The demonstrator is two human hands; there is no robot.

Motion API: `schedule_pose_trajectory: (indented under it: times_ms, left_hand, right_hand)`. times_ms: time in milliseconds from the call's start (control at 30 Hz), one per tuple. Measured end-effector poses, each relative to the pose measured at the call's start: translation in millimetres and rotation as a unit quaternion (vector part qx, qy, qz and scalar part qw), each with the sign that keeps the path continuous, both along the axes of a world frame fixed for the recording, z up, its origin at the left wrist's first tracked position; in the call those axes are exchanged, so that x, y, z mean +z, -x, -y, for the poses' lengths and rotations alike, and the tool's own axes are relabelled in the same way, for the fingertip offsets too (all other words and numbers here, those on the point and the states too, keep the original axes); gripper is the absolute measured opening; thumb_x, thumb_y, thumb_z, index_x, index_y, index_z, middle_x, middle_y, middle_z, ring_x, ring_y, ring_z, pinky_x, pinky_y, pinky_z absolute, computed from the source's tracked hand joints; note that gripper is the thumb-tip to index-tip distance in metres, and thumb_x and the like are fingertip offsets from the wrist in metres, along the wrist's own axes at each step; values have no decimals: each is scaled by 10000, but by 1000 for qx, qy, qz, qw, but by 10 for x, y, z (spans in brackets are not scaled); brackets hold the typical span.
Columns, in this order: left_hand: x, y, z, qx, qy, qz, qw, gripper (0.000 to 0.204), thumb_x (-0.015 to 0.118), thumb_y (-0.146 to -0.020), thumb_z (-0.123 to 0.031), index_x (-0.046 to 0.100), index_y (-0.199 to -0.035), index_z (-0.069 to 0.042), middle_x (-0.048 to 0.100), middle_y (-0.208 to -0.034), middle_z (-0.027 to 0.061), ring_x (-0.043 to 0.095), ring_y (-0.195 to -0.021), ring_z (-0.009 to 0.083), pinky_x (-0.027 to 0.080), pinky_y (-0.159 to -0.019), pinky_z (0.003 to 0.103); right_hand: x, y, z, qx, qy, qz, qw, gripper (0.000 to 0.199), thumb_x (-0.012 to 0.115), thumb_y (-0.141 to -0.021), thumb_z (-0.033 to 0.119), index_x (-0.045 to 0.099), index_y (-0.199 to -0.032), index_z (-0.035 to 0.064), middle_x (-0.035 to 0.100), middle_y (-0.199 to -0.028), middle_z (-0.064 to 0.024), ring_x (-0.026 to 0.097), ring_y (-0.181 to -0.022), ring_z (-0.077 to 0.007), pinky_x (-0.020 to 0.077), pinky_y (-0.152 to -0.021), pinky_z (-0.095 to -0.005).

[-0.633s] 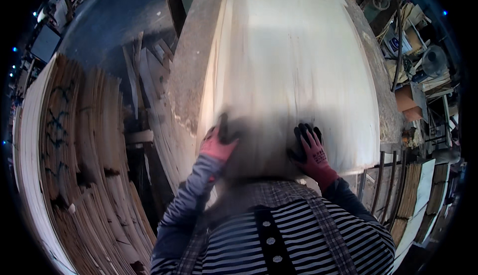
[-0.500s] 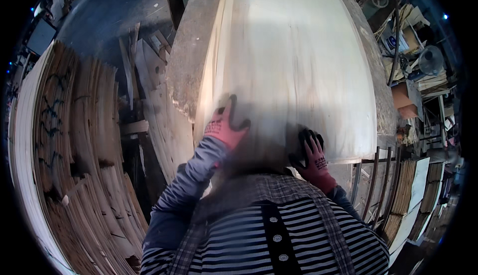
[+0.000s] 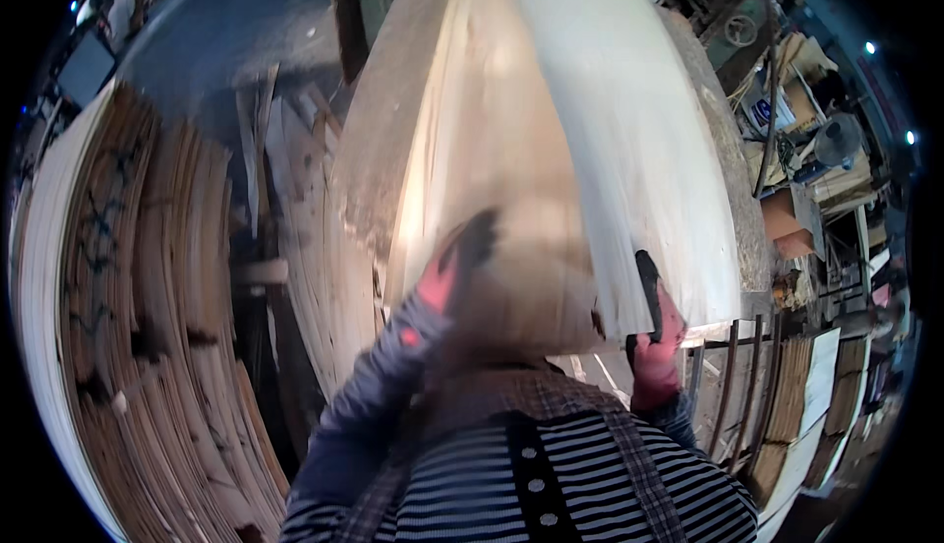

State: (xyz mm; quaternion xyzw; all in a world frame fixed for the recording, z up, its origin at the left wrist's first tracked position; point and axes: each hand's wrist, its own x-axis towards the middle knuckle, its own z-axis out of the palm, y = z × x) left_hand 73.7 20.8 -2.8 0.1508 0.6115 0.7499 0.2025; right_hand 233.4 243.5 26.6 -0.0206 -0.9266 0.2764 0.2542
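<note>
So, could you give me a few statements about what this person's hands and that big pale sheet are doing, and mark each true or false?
1. Both hands wear pink gloves with dark fingers. True: the left hand and the right hand both do.
2. The right hand grips the lower right edge of the pale wood sheet. True.
3. The left hand hangs at the person's side, away from the sheet. False: it is raised against the sheet's lower left part, blurred.
4. The stack of wood sheets stands on the person's right. False: it is on the left.
5. The sheet is dark green. False: it is pale cream with a wood grain.
</note>
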Motion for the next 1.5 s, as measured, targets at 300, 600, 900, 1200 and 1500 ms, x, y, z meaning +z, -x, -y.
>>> schedule_pose_trajectory:
  times_ms: [300, 600, 900, 1200, 1500]
  left_hand:
    - [-464, 119, -97, 72, 443, -338, 827, 772, 662, -657, -324, 285, -1274, -54, 341, -1198, 269, 415, -1020, 396, 375, -854, 419]
    - [-983, 492, 158, 78, 299, 18, 951, 573, 602, -746, -126, 336, -1253, -116, 545, -960, 107, 544, -586, 142, 466, -490, 273]
    - [-1184, 563, 200, 128, 170, -9, 977, 473, 579, -755, -41, 432, -1200, -104, 581, -910, 60, 535, -635, 93, 452, -493, 238]
    - [408, 405, -600, -3, 95, -32, 995, 393, 637, -694, -220, 519, -1001, -4, 588, -746, 72, 544, -614, 138, 454, -556, 275]
    - [538, 80, -29, -140, -260, 162, 942, 453, 435, -854, -295, 390, -1197, -3, 515, -947, 98, 543, -793, 190, 443, -714, 301]
  right_hand:
    - [191, 1757, -443, -107, -69, 83, 988, 488, 584, -733, 217, 426, -1183, 114, 476, -1166, -101, 495, -1008, -278, 408, -831, -365]
    - [-448, 3502, -1083, -213, -239, 95, 942, 593, 508, -772, 317, 293, -1274, 86, 352, -1262, -155, 336, -1164, -292, 232, -975, -445]
    - [-568, 1474, -182, 66, -159, 187, 967, 656, 546, -739, 382, 317, -1261, 57, 286, -1285, -210, 247, -1202, -364, 169, -999, -470]
    - [-1135, -409, -100, 53, -133, 170, 975, 838, 694, -581, 383, 320, -1236, 17, 224, -1298, -249, 236, -1168, -456, 190, -955, -550]
    - [211, -629, 290, -34, -64, 106, 992, 426, 572, -730, 157, 473, -1082, -63, 521, -1078, -189, 524, -968, -337, 433, -829, -376]
